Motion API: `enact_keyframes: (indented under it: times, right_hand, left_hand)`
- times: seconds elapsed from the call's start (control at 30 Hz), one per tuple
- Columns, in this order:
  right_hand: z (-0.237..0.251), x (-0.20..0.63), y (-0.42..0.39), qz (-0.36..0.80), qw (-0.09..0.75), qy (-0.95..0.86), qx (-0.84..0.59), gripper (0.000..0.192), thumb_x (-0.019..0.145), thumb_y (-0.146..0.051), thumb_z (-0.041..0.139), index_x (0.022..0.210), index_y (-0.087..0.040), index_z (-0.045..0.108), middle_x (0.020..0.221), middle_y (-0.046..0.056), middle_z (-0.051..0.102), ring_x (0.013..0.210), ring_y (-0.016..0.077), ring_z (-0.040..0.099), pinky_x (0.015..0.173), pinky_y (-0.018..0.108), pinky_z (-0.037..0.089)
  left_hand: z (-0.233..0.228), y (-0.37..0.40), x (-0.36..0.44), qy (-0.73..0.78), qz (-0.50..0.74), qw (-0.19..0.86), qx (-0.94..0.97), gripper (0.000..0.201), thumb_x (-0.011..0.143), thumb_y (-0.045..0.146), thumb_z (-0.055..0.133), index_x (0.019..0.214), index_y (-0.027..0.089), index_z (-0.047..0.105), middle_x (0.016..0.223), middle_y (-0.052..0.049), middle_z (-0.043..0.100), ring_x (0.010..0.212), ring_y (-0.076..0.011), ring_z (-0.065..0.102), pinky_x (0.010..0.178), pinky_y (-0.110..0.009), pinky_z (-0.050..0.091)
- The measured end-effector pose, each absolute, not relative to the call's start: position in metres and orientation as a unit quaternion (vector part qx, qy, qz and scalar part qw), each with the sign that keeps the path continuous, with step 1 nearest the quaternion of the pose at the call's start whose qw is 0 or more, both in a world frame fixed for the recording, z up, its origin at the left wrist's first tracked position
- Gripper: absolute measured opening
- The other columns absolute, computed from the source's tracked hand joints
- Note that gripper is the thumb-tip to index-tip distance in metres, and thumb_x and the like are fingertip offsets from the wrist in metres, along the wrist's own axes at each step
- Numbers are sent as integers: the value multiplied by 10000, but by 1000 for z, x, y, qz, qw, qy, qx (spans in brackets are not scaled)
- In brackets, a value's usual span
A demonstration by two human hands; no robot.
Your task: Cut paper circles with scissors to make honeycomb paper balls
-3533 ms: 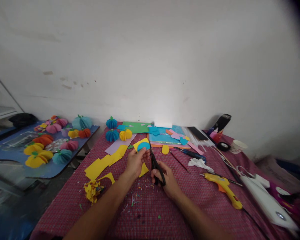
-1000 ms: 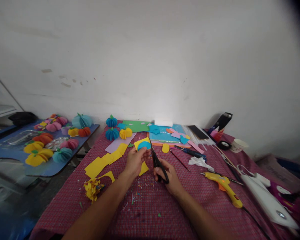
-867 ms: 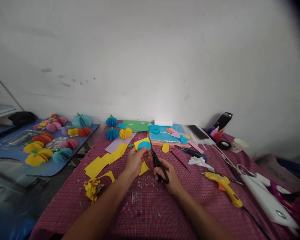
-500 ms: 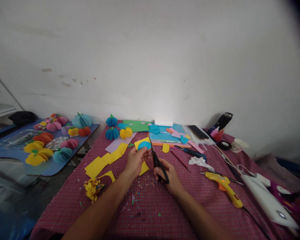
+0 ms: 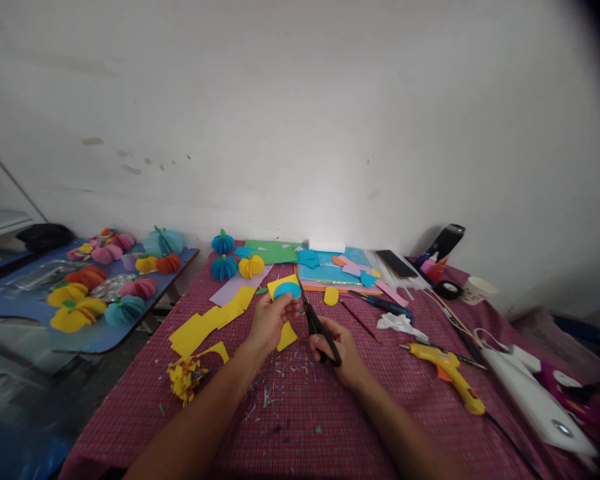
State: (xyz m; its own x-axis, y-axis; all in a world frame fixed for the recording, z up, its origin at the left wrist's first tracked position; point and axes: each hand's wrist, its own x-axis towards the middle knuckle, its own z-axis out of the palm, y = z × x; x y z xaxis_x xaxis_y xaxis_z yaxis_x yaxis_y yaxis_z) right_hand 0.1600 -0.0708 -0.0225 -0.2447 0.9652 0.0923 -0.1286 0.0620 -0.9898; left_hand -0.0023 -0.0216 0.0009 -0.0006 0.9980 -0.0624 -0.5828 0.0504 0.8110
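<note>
Between the thumb and fingers of my left hand (image 5: 273, 320) is a yellow sheet of paper (image 5: 276, 283) with a blue paper circle (image 5: 287, 289) lying against it. My right hand (image 5: 337, 350) has its fingers in the handles of black scissors (image 5: 316, 324), whose blades point up and away at the right edge of the yellow paper. Below my left hand lies another yellow paper piece (image 5: 287, 337). A cut yellow disc (image 5: 331, 295) rests on the cloth right of the blades.
Yellow sheets (image 5: 195, 332) and a heap of yellow scraps (image 5: 186, 380) lie to the left. A yellow glue gun (image 5: 447, 373), a cutter knife (image 5: 383, 305) and a pencil (image 5: 360, 320) are on the right. Paper pumpkins (image 5: 224, 267) stand behind, with more on a blue table (image 5: 105, 338).
The scissors have tilted slightly and my right hand has shifted a little to the right. The held papers have moved very slightly left.
</note>
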Motion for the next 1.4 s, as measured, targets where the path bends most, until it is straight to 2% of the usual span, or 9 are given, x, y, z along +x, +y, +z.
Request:
enact_keyframes:
  times: [0.5, 0.87, 1.0, 1.4]
  right_hand:
    - [-18, 173, -67, 575, 460, -569, -366, 224, 799, -316, 652, 954, -161, 607, 636, -40, 535, 472, 80, 455, 460, 207, 339]
    - [-12, 181, -65, 579, 428, -578, -384, 265, 782, -324, 665, 985, -161, 615, 656, -37, 537, 467, 79, 457, 441, 207, 326]
    - [-13, 185, -65, 599, 429, -564, -372, 339, 779, -328, 680, 1066, -161, 610, 678, -32, 554, 477, 81, 472, 447, 205, 339]
    - [-14, 184, -66, 618, 444, -542, -355, 348, 814, -341, 666, 1092, -144, 595, 696, -3, 594, 481, 88, 495, 436, 198, 314]
  left_hand:
    - [4, -22, -8, 340, 605, 643, 325, 305, 699, 303, 767, 889, 114, 621, 786, -98, 720, 673, -175, 679, 618, -283, 528]
    - [4, -18, -12, 346, 592, 649, 329, 285, 700, 274, 764, 888, 115, 620, 758, -83, 711, 657, -173, 673, 603, -287, 540]
    - [3, -17, -14, 348, 583, 652, 337, 283, 705, 274, 760, 894, 111, 628, 767, -90, 717, 653, -168, 673, 603, -278, 537]
    - [2, -16, -14, 354, 574, 650, 349, 263, 710, 285, 756, 875, 113, 643, 762, -87, 717, 643, -162, 671, 594, -266, 529]
